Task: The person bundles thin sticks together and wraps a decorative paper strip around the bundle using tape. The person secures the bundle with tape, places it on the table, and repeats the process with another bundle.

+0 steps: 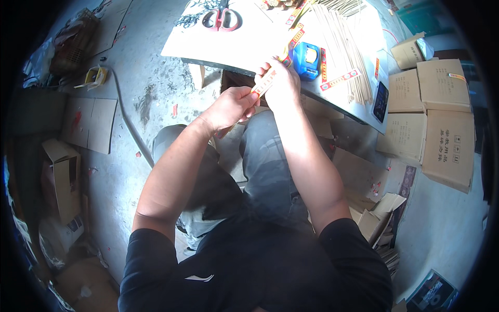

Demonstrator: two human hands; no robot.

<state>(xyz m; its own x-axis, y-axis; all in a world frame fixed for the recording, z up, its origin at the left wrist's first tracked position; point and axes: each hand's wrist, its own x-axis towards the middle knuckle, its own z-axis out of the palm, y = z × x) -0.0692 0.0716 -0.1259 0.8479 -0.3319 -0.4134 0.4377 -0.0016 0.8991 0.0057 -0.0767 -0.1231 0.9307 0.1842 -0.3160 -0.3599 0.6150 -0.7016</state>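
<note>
My left hand (234, 108) is closed, thumb on top, on a red-and-yellow printed strip (265, 85). The strip slants up and away to my right hand (282, 86), whose fingers curl round its far part. Its lower end shows below my left hand, over my lap. Whether anything lies inside the strip cannot be made out. Just right of my right hand, a blue block-shaped thing (306, 61) with a pale face stands on the white table (249, 47). More printed strips (340, 79) lie beside it, next to many thin pale sticks (345, 47).
Red-handled scissors (221, 20) lie at the table's far left. A dark phone (381, 99) rests near its right corner. Cardboard boxes (448, 145) are stacked at the right. On the floor at left are a yellow container (96, 77), a hose (122, 104) and flat cardboard (89, 125).
</note>
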